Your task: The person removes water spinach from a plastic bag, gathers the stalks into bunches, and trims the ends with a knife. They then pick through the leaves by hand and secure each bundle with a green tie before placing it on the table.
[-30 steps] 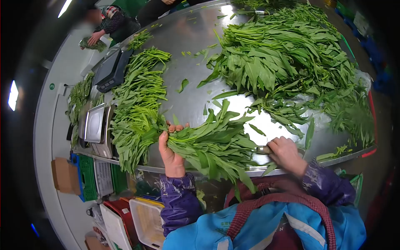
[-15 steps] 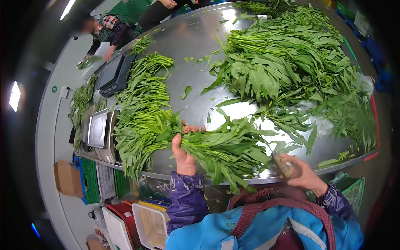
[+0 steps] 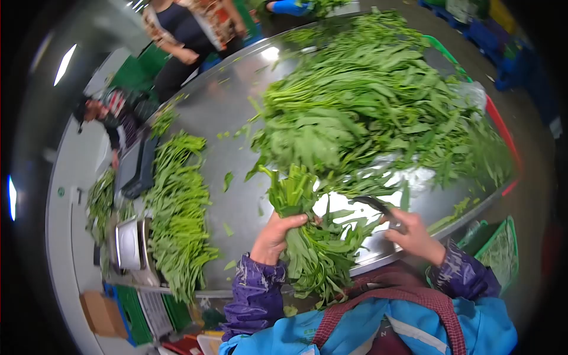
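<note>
My left hand (image 3: 277, 235) is closed around a bunch of water spinach (image 3: 322, 257), thumb across the front. Its pale stem ends point up and away from me, while the leaves hang toward my apron. My right hand (image 3: 413, 236) grips a knife (image 3: 374, 205) with a dark, curved blade, which points left toward the bunch but stays apart from it. Beyond both hands, a big heap of loose water spinach (image 3: 355, 112) spreads over the metal table (image 3: 228, 198). To the left lies a row of water spinach bunches (image 3: 180, 219), stem ends facing right.
Along the table's left side stand a dark scale (image 3: 139, 168) and a scale with a steel pan (image 3: 128, 245). A green crate (image 3: 503, 251) sits low at right. One person (image 3: 189, 35) stands across the table, another (image 3: 115, 118) at far left. A blue glove (image 3: 290, 7) shows at the top.
The bunch has swung from lying sideways to stems up, its leaves now toward me. My right hand has lifted the knife, blade now pointing left. The whole view has shifted.
</note>
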Demonstrator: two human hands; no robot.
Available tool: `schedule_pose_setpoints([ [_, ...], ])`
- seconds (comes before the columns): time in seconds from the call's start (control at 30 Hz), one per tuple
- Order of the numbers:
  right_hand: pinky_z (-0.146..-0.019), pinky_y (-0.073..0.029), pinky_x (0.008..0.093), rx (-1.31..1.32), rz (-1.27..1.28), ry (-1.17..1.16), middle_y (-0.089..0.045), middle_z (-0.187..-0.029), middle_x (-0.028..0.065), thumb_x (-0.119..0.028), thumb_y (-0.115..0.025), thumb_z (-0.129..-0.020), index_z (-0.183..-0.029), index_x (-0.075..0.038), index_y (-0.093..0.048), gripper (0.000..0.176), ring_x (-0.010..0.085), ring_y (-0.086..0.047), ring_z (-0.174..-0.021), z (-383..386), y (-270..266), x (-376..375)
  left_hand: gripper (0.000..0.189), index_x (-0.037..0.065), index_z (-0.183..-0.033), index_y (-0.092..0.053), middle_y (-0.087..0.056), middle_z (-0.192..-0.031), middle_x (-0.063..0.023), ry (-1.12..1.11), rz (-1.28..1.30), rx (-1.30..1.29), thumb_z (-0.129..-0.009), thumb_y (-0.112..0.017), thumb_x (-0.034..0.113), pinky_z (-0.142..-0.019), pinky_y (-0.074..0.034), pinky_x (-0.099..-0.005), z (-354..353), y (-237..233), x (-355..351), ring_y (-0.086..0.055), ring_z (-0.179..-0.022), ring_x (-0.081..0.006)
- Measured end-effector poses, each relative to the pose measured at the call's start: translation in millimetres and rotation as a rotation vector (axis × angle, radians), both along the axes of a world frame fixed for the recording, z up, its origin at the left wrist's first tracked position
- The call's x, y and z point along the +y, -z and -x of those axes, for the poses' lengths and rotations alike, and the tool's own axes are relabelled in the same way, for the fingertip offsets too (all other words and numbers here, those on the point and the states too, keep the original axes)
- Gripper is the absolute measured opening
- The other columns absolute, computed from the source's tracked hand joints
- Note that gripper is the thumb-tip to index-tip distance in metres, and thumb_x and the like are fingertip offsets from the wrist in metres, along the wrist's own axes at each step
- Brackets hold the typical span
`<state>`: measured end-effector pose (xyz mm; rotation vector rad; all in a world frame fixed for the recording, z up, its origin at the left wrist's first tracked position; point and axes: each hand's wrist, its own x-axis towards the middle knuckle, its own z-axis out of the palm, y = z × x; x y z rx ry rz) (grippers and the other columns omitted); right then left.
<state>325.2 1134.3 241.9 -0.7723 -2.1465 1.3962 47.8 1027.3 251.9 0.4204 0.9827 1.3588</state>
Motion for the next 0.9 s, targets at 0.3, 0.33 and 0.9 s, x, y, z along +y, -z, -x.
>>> schedule_pose_setpoints([
  [0.3, -0.049, -0.044, 0.0349, -0.131, -0.626, 0.106, -0.054, -0.07, 0.0065, -0.011, -0.065, -0.068, -0.087, -0.006, -0.054, 0.023, 0.0247, -0.057, -0.06, -11.3, -15.5, 42.5, 0.051, -0.002, -0.112, -0.05, -0.061, -0.093, -0.0115, 0.483, -0.022, 0.138, -0.067, -0.07, 0.011, -0.076, -0.048, -0.0323, -77.7, -0.5, 82.5, -0.061, -0.081, -0.0222],
  [0.33, -0.05, -0.044, 0.0352, -0.162, -0.651, 0.131, -0.054, -0.069, 0.0066, -0.009, -0.065, -0.066, -0.084, -0.006, -0.052, 0.022, 0.0252, -0.057, -0.061, -15.6, -17.2, 45.2, 0.048, -0.002, -0.111, -0.051, -0.061, -0.094, -0.0101, 0.505, 0.011, 0.114, -0.068, -0.069, 0.009, -0.077, -0.048, -0.0317, -88.0, -8.6, 87.7, -0.06, -0.082, -0.0194],
  [0.9, -0.057, -0.046, 0.0442, -0.49, -0.183, 0.407, -0.06, -0.064, 0.0166, -0.021, -0.058, -0.076, -0.088, -0.007, -0.057, 0.019, 0.0344, -0.06, -0.059, -110.5, 40.6, 64.3, 0.02, -0.001, -0.089, -0.055, -0.057, -0.075, -0.004, 0.621, -0.386, 0.898, -0.072, -0.064, 0.008, -0.064, -0.044, -0.0275, -116.8, -37.0, 137.5, -0.051, -0.07, -0.0116],
])
